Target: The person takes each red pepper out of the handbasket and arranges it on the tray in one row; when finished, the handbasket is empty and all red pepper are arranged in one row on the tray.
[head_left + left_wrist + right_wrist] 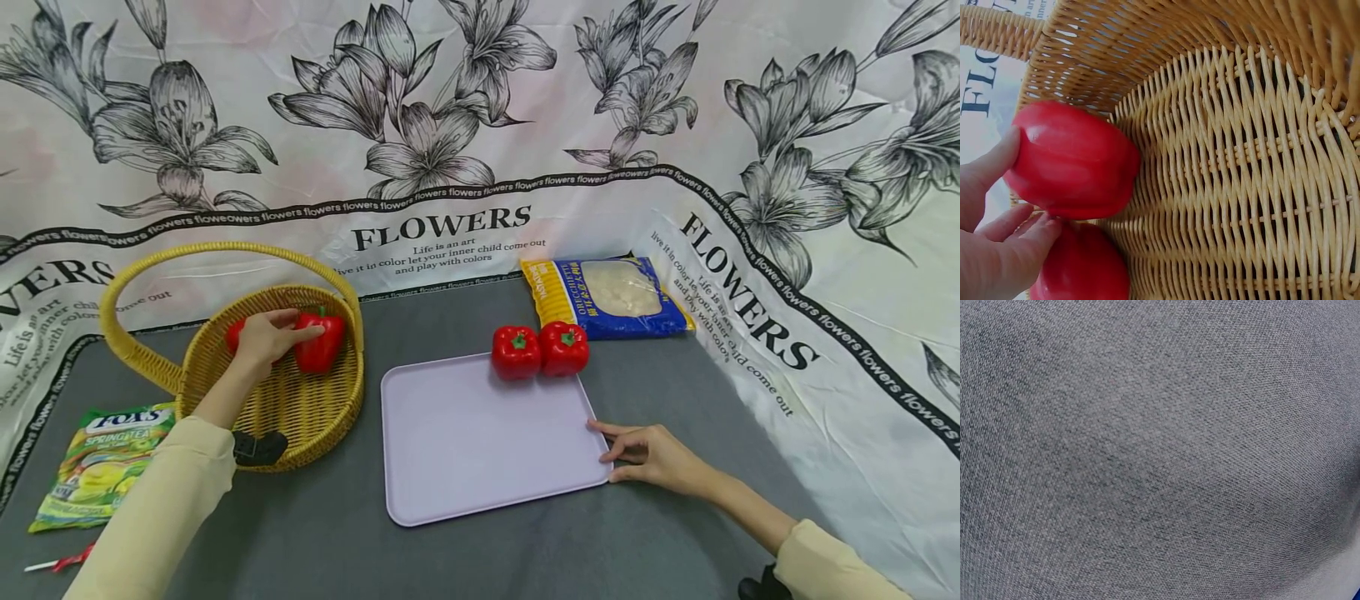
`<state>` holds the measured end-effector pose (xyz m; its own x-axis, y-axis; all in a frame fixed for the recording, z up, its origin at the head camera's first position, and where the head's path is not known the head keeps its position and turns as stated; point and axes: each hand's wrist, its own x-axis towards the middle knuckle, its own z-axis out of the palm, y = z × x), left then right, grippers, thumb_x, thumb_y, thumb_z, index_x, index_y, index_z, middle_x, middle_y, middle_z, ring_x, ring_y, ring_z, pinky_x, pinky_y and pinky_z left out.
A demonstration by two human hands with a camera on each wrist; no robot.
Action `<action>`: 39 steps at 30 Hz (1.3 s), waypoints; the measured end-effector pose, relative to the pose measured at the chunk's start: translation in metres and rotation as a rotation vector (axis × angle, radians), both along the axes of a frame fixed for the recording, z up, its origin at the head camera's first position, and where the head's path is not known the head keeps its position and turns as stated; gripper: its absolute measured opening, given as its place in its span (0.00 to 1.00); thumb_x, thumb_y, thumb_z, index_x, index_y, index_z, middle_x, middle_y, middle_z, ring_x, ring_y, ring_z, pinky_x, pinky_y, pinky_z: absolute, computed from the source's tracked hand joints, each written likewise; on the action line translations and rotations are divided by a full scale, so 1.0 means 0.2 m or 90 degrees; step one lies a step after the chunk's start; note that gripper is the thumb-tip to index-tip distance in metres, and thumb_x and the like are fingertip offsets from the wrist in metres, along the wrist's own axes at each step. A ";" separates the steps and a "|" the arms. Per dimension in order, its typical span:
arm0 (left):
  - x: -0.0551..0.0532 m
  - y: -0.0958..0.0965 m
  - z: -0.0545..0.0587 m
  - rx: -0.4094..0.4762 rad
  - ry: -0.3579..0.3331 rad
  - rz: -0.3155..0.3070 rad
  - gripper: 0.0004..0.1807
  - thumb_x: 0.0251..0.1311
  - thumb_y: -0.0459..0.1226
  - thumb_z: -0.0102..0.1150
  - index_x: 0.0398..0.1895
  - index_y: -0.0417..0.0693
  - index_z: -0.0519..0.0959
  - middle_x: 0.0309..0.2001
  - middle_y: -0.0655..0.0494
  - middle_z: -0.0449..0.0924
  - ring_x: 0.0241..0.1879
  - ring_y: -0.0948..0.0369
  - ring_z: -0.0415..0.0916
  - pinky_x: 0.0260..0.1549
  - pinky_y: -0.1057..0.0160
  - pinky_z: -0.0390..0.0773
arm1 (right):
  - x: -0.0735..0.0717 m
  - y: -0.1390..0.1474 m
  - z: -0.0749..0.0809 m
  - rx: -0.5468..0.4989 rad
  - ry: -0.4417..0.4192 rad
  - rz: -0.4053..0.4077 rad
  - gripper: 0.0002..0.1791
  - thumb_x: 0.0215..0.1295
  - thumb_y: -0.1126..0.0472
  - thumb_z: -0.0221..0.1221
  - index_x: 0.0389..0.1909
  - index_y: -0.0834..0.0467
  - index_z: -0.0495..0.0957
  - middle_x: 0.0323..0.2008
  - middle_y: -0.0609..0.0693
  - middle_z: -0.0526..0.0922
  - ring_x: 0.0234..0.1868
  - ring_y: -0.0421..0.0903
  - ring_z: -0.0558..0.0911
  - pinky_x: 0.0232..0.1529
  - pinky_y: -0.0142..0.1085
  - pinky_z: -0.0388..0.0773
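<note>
In the head view my left hand (264,337) reaches into a yellow wicker basket (352,408). Its thumb and fingers grip a red bell pepper (1079,159) by one end, as the left wrist view shows. A second red bell pepper (1085,265) lies right beside those fingers, partly hidden by them. At the right edge of a pale lilac tray (480,442), my right hand (660,457) rests its fingertips and thumb spread along the rim. Two more red bell peppers (516,352) (564,348) sit together at the tray's far right corner.
Behind the peppers lies a blue and yellow pasta bag (615,296). A green and yellow Fox's candy bag (101,467) is left of the basket, with a small red-wrapped item (71,560) below it. Grey cloth (1160,450) fills the right wrist view.
</note>
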<state>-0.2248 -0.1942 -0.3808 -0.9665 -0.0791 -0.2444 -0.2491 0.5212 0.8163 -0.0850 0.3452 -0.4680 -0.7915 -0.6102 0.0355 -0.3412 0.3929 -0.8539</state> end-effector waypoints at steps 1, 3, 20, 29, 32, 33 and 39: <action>0.00 0.00 0.00 0.004 -0.007 -0.006 0.40 0.60 0.43 0.63 0.69 0.30 0.59 0.69 0.33 0.57 0.67 0.41 0.56 0.63 0.48 0.64 | 0.00 0.00 0.00 0.001 -0.001 -0.001 0.07 0.56 0.62 0.68 0.36 0.55 0.83 0.63 0.67 0.68 0.64 0.36 0.66 0.51 0.28 0.75; -0.01 -0.01 -0.02 0.015 -0.019 -0.022 0.42 0.61 0.44 0.62 0.69 0.28 0.56 0.70 0.31 0.54 0.67 0.41 0.54 0.64 0.48 0.62 | 0.00 0.00 0.00 0.002 -0.003 -0.002 0.08 0.56 0.62 0.68 0.36 0.55 0.83 0.63 0.66 0.68 0.64 0.36 0.66 0.51 0.28 0.75; 0.04 -0.15 -0.04 0.149 -0.066 -0.197 0.44 0.60 0.33 0.63 0.70 0.29 0.46 0.71 0.29 0.46 0.70 0.38 0.46 0.63 0.44 0.60 | 0.00 0.00 0.02 0.021 -0.003 -0.001 0.08 0.56 0.61 0.68 0.37 0.55 0.83 0.63 0.66 0.68 0.65 0.38 0.66 0.51 0.28 0.75; 0.09 -0.21 -0.08 0.081 -0.002 -0.300 0.46 0.55 0.34 0.68 0.72 0.37 0.52 0.68 0.32 0.57 0.68 0.38 0.54 0.61 0.50 0.67 | 0.00 0.00 0.02 0.024 0.001 0.001 0.08 0.56 0.61 0.68 0.37 0.54 0.83 0.63 0.66 0.68 0.65 0.40 0.66 0.51 0.28 0.75; 0.10 -0.22 -0.10 0.067 0.025 -0.325 0.46 0.54 0.35 0.69 0.73 0.40 0.54 0.67 0.35 0.60 0.67 0.40 0.58 0.57 0.61 0.72 | 0.00 0.00 0.01 0.019 0.004 0.003 0.07 0.56 0.60 0.68 0.37 0.54 0.83 0.63 0.66 0.68 0.65 0.41 0.67 0.50 0.28 0.75; 0.10 -0.22 -0.10 0.067 0.032 -0.328 0.45 0.53 0.35 0.69 0.73 0.41 0.55 0.67 0.36 0.61 0.67 0.40 0.58 0.56 0.64 0.72 | 0.00 0.00 0.01 0.018 0.004 0.003 0.08 0.56 0.60 0.67 0.37 0.54 0.83 0.63 0.66 0.68 0.65 0.42 0.67 0.50 0.28 0.75; 0.12 -0.22 -0.12 0.051 0.055 -0.307 0.44 0.51 0.39 0.72 0.71 0.44 0.61 0.65 0.38 0.65 0.63 0.41 0.65 0.51 0.66 0.75 | 0.00 0.00 0.01 0.017 0.005 0.001 0.08 0.56 0.60 0.68 0.37 0.53 0.83 0.63 0.66 0.68 0.65 0.41 0.67 0.50 0.28 0.75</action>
<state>-0.2013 -0.2391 -0.4044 -0.9054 0.3973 -0.1495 0.0747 0.4959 0.8652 -0.0854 0.3458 -0.4662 -0.7906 -0.6118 0.0250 -0.3476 0.4149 -0.8408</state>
